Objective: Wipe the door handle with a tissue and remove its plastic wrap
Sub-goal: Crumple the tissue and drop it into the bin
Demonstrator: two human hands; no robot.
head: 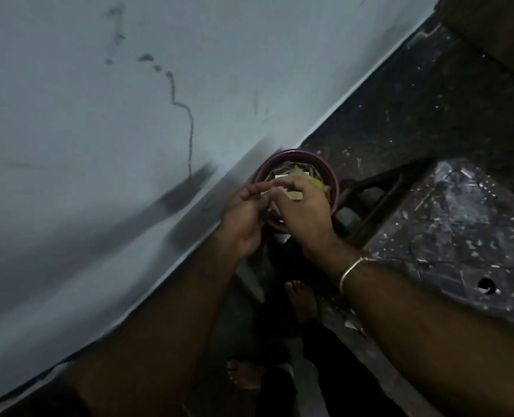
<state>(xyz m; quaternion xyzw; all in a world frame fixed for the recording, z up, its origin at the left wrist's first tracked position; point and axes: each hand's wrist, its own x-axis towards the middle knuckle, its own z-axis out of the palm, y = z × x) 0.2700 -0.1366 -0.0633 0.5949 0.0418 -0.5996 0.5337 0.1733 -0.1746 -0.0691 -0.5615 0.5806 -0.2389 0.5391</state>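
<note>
Both hands over the purple bin (334, 176) at 12 o'clock from my feet, against the wall (99, 115). Left hand (243, 212) fingers loosely spread, holding nothing I can see. Right hand (302, 206) curled, apparently pinching a white scrap (275, 207), probably tissue or wrap; too dim to say. Light, limp, tears easily: I'd pinch an edge. Door handle not in view.
</note>
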